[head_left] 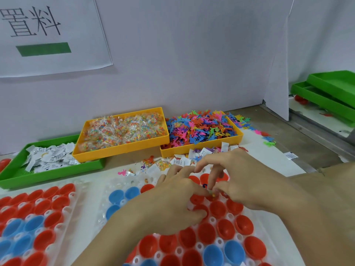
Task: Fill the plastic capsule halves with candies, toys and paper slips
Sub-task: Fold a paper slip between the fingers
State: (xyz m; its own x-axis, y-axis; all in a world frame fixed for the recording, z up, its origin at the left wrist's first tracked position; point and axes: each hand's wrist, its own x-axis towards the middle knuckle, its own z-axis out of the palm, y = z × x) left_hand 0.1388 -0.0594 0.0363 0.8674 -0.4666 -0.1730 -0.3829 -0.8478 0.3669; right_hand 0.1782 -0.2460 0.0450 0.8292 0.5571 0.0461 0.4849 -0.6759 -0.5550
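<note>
Your left hand [172,204] and right hand [240,181] meet over the clear, bubble-moulded plastic tray [217,244] in front of you, which seats glossy red and blue capsule halves [224,229], each a smooth open cup. Your right thumb and fingertips [212,189] pinch a small crinkly candy packet [212,193] with coloured beads inside, just above a red half. Your left fingers curl down onto the red halves beside it; whether they grip one or only press on it, you cannot tell from here, as the blur hides the tips.

A second clear tray [38,223] of the same red and blue cups lies to your left. Behind it, a shallow green plastic bin [48,173] holds folded white paper slips [50,156] printed in fine dark text. An orange rectangular bin [123,148] rests tilted on the green one's edge, heaped with transparent candy sachets [124,129]. Beside it, a second orange bin [201,146] overflows with flat, rubbery toy figures [201,127] in pink, blue, orange and green. Loose slips, sachets and figures lie scattered on the pale tabletop [269,160] between the bins and your hands. On the smooth white wall hangs a paper sign [48,35] with black characters and a green bar. Stacked green trays [330,93] sit far right.
</note>
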